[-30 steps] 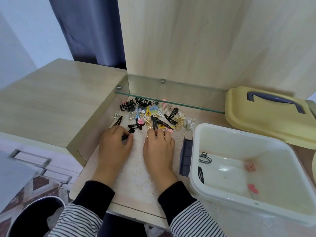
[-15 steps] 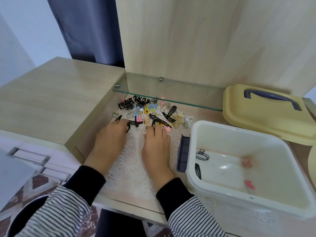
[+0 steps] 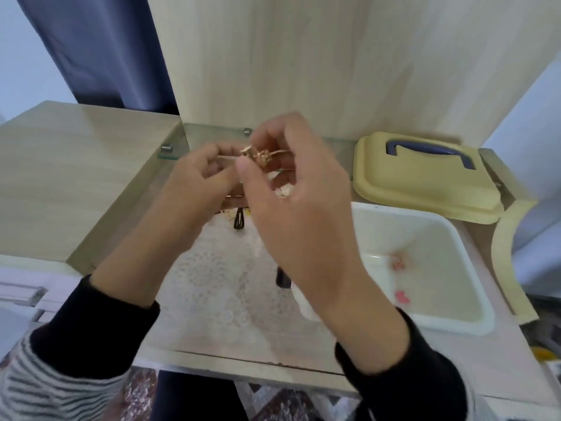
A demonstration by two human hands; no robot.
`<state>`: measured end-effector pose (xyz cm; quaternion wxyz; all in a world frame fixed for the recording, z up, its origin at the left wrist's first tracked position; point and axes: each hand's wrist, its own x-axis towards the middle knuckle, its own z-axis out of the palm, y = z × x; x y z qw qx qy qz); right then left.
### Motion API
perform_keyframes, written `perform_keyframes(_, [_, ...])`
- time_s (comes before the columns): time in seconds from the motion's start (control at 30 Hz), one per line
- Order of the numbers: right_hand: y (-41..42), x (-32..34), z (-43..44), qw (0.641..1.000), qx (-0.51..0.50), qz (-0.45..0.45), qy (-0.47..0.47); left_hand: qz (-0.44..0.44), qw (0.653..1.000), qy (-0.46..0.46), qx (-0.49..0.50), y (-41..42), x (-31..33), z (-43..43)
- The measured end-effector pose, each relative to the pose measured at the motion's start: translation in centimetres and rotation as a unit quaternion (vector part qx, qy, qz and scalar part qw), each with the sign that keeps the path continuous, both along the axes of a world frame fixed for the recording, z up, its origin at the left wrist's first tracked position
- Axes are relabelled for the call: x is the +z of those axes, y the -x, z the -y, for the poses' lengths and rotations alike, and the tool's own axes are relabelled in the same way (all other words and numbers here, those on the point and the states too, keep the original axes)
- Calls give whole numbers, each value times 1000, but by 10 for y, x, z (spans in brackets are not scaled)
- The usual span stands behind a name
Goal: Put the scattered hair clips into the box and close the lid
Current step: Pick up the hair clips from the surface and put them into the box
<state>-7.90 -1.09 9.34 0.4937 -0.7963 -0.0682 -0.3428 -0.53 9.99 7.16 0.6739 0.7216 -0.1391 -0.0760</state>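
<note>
Fingertips (image 3: pixel 246 171) of the right hand (image 3: pixel 297 214) pinch some gold hair clips (image 3: pixel 258 154) mid-frame, and the left hand (image 3: pixel 194 180) is curled on the other end. I'd hold that pinch, swing right over the white box (image 3: pixel 419 235) and drop low — lid (image 3: pixel 425 189) sits off, upper right.

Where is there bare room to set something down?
Bare: the raised wooden top left of the glass shelf; the near half of the lace mat beside the white box. Crowded: the mat's far end, where the left hand and right hand hold gold hair clips.
</note>
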Motion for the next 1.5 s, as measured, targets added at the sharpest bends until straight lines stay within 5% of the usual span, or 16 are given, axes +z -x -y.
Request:
perform_keyframes(0.1, [2,17,60,997,34,-73,12,-32,999,-6,-43,10,14,32])
perform_keyframes(0.2, [2,17,116,979,59,-190,52,-39,988,-109,-107,12,14,57])
perform_keyframes(0.5, [-5,-13,195,858,130,-468,171,-44,911,-332,-243,7,1,107])
perform_keyframes(0.73, [-5,-37,192,821,78,-435,360,75,783,-552,-279,10,-17,128])
perform_keyframes(0.93, [-5,-57,185,722,51,-398,564,136,708,-613,-323,17,-32,146])
perform_keyframes(1.07, [-9,-72,190,694,55,-406,592,144,688,-622,-344,16,-41,147])
perform_keyframes(1.5, [-10,-83,198,681,18,-384,624,211,652,-657,-315,29,-47,141])
